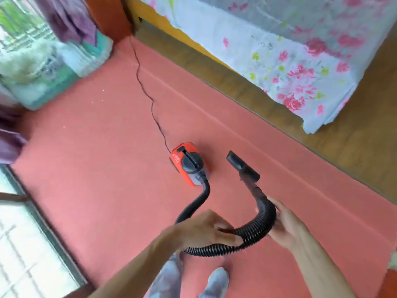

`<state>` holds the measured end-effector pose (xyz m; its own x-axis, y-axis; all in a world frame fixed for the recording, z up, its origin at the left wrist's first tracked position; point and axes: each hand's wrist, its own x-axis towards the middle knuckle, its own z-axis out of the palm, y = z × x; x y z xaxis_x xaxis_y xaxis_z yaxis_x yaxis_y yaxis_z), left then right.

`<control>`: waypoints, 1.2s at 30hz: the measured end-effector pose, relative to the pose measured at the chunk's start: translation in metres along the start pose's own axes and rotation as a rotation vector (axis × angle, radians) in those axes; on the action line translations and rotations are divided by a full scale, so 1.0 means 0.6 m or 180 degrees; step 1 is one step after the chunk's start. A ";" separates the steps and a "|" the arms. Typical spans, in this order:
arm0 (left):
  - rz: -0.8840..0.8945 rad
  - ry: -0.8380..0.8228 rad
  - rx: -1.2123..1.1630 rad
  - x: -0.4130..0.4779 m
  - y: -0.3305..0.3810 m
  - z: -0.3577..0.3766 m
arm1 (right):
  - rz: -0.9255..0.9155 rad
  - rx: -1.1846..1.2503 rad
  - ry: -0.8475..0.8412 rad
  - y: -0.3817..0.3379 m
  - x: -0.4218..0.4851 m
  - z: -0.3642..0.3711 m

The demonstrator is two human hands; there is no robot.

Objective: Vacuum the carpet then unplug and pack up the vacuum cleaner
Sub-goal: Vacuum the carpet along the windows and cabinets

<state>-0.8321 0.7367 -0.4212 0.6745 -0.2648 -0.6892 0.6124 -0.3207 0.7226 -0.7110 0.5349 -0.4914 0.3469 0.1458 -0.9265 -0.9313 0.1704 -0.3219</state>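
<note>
Hose (255, 231) gripped by left hand (206, 229) and right hand (287, 226); vacuum (189, 164) on carpet (86, 168).

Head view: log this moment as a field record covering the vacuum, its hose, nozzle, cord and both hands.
vacuum cleaner: orange canister, standing on the pink carpet
hose: black, ribbed, looped from canister to nozzle
floor nozzle: black, beside the canister on the bed side; contact with carpet unclear
power cord: trails from canister to far corner by the bed; plug hidden
left hand: grips hose
right hand: holds hose bend below the nozzle
</note>
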 end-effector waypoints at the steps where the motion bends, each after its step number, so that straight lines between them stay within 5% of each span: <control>1: 0.0030 0.0084 0.0021 -0.022 0.006 -0.006 | -0.0020 -0.0100 -0.0053 -0.007 -0.023 0.019; 12: 0.0208 0.0610 -0.0685 -0.218 -0.024 -0.036 | -0.0276 -0.1343 -0.0151 -0.001 -0.174 0.198; 36: 0.0200 0.0475 -0.1206 -0.423 -0.124 -0.232 | 0.0096 -0.1734 -0.0423 0.118 -0.214 0.445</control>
<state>-0.9916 0.9541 -0.2926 0.7506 -0.1296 -0.6479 0.6579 0.0567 0.7509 -0.7920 0.7886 -0.3433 0.2974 0.2705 -0.9156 -0.8516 -0.3585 -0.3825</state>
